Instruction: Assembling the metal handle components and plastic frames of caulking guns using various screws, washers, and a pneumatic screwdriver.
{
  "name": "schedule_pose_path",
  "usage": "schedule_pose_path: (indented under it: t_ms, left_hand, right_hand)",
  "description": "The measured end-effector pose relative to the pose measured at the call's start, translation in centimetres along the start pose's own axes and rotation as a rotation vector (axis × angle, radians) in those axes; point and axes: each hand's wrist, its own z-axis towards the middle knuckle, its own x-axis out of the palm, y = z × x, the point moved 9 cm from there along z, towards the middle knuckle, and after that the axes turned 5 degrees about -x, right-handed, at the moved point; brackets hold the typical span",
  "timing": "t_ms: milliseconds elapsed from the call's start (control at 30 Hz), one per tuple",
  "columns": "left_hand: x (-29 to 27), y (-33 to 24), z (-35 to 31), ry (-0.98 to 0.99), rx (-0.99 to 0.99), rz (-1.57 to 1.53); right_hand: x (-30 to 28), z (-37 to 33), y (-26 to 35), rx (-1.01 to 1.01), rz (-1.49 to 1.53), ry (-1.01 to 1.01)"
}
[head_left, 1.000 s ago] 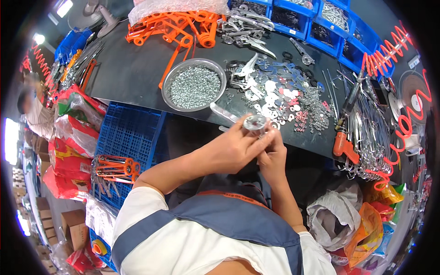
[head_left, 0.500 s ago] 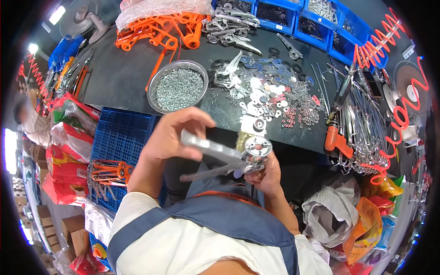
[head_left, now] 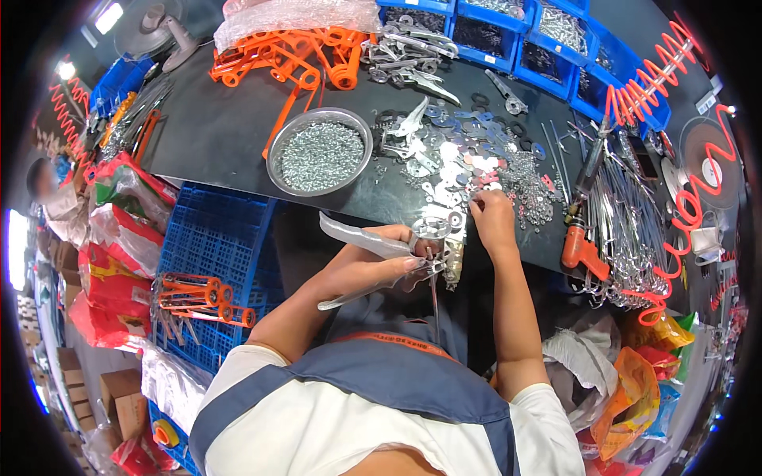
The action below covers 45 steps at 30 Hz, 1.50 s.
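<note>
My left hand [head_left: 369, 268] is wrapped round a grey metal handle-and-trigger assembly [head_left: 357, 237]. Its two levers spread to the left, a round metal head sits at its right end, and a thin rod hangs down from it. My right hand [head_left: 495, 220] reaches over the table edge to the loose small parts [head_left: 520, 186]. Its fingertips are drawn together at the near side of that pile, and whatever they pinch is too small to make out. Just right of the assembly's head is a small fixture [head_left: 454, 226] at the table edge, partly hidden.
A steel bowl of small metal pieces [head_left: 319, 155] stands left of the pile. Orange frames [head_left: 294, 59] and grey handles [head_left: 413, 51] lie behind. Blue bins [head_left: 480, 36] line the back. An orange-gripped power driver [head_left: 583, 250] and metal rods [head_left: 627, 214] are at right.
My right hand has left the assembly and moved forward to the small parts. My left hand has come round the handles, and the assembly now has a rod pointing down.
</note>
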Motion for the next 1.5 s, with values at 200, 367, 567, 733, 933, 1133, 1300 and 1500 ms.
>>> schedule_pose_path:
  t_ms: [200,367,567,733,933,1133,1300,1500]
  left_hand:
    - [-0.4,0.9,-0.1,-0.122,0.144,-0.017]
    - [-0.3,-0.1,0.0,-0.028,0.173,0.000]
    - [0.3,0.2,0.6,-0.056,0.170,-0.005]
    - [0.6,-0.1,0.8,-0.085,0.233,-0.075]
    - [0.5,-1.3,0.2,-0.072,0.399,0.186]
    - [1.3,-1.6,0.1,0.001,0.458,0.304]
    - [1.1,-1.0,-0.4,-0.014,0.358,0.219]
    - [1.0,-1.9,-0.9,0.028,0.497,0.333]
  right_hand:
    - [0.7,0.3,-0.9,0.015,0.104,0.066]
    - [-3.0,-0.6,-0.1,0.040,0.214,-0.126]
    - [-10.6,-5.8,14.5,-0.616,0.419,-0.276]
    - [-9.5,-6.5,15.9,-0.871,0.218,-0.181]
    - [-9.3,-7.6,16.3,-0.916,0.263,-0.083]
    - [-3.4,-5.4,10.4,-0.116,1.122,0.297]
    - [-0.2,-6.9,11.1,0.218,1.412,0.572]
    - [0.1,-8.6,12.1,0.312,1.505,0.540]
